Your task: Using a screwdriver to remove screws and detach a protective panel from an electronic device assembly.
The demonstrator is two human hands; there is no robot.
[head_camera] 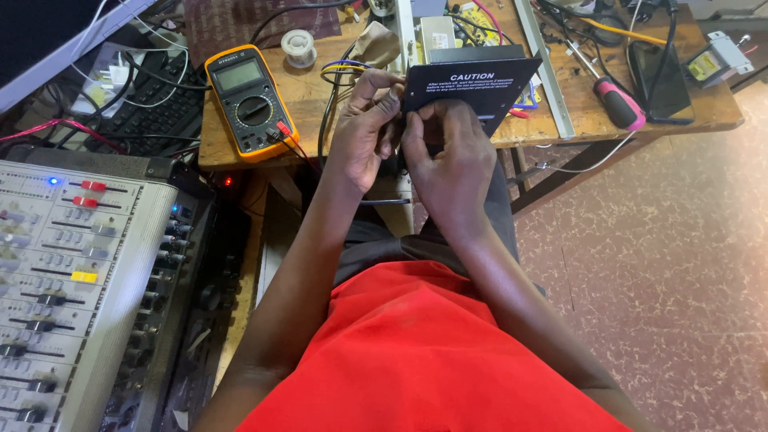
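A black metal cover panel (480, 80) with white printed lettering is tilted up at the near edge of the wooden workbench (320, 96). My left hand (364, 128) pinches its lower left corner between thumb and fingers. My right hand (452, 156) grips the panel's lower edge just to the right, fingers curled against it. The two hands touch each other. Behind the panel, parts of a circuit board with yellow, blue and black wires (344, 68) show.
A yellow multimeter (250, 100) with red and black leads lies left on the bench. A pink-handled screwdriver (618, 100), a black phone (658, 76), a solder spool (299, 46) and a keyboard (156, 104) are around. An audio mixer (72, 272) stands at my left; patterned floor at right.
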